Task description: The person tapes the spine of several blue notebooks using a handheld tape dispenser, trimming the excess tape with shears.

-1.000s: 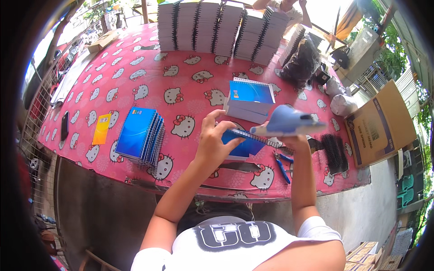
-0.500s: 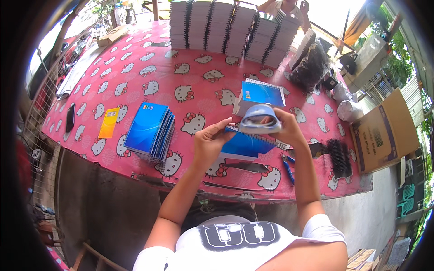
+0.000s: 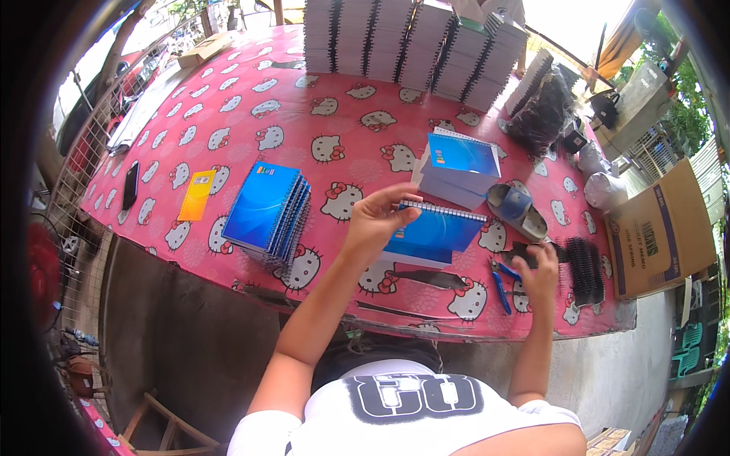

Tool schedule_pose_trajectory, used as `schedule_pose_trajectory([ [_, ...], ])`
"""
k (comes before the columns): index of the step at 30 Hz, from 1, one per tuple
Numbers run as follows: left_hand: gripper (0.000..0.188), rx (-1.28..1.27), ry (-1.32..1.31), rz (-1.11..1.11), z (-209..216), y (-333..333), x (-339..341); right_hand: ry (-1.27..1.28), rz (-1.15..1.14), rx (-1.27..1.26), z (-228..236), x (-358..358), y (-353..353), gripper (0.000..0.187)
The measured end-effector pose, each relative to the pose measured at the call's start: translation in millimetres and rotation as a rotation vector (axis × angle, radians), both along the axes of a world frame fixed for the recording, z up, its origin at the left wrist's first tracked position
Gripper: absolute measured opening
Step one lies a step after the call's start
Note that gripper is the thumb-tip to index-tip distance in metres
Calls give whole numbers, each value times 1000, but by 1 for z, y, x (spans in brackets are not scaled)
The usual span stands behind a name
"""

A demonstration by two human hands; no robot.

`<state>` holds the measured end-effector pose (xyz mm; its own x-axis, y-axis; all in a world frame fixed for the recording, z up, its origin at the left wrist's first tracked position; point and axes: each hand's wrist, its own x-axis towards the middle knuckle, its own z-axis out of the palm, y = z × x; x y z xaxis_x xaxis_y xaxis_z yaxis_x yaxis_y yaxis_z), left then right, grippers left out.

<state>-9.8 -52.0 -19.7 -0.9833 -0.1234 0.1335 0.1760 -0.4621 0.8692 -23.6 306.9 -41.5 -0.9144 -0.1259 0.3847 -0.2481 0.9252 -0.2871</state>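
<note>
My left hand (image 3: pixel 382 220) pinches a blue spiral notebook (image 3: pixel 430 234) by the left end of its wire binding; the notebook's lower side rests over the table. My right hand (image 3: pixel 538 267) hovers with fingers apart and holds nothing. Just left of it lie blue-handled cutting pliers (image 3: pixel 500 286). A blue-grey slide sandal (image 3: pixel 518 211) lies beyond the pliers, right of the notebook. Black spiral coils (image 3: pixel 584 272) lie in a bundle right of my right hand. Behind the notebook is a stack of pages topped by a blue cover (image 3: pixel 461 153).
A stack of blue spiral notebooks (image 3: pixel 263 209) stands left of my left arm, near a yellow card (image 3: pixel 197 195) and a phone (image 3: pixel 131 185). Tall piles of bound books (image 3: pixel 386 45) line the far edge. A cardboard box (image 3: pixel 660 232) stands at the right edge.
My right hand has let go of the sandal, now lying on the table, and moved nearer to me, beside the pliers. My left hand still holds the notebook.
</note>
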Motion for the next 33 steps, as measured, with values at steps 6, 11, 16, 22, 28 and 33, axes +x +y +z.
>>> schedule_pose_trajectory([
  [6, 22, -206, 291, 327, 32, 27, 10, -67, 47, 80, -18, 60, -21, 49],
  [11, 24, -802, 619, 492, 17, 31, 43, -223, 340, -325, 44, 78, -78, 46],
  [16, 24, -770, 572, 491, 9, 38, 50, -95, 504, -380, 66, 79, -116, 47],
  [22, 25, -800, 654, 510, 5, 36, 49, -521, 518, -696, 75, 73, -119, 37],
  [28, 28, -801, 688, 620, 23, 18, 56, -1033, 526, -1176, 61, 67, -112, 34],
  [33, 27, -318, 374, 1154, 69, -82, 72, -166, 151, -325, 24, 52, -62, 41],
])
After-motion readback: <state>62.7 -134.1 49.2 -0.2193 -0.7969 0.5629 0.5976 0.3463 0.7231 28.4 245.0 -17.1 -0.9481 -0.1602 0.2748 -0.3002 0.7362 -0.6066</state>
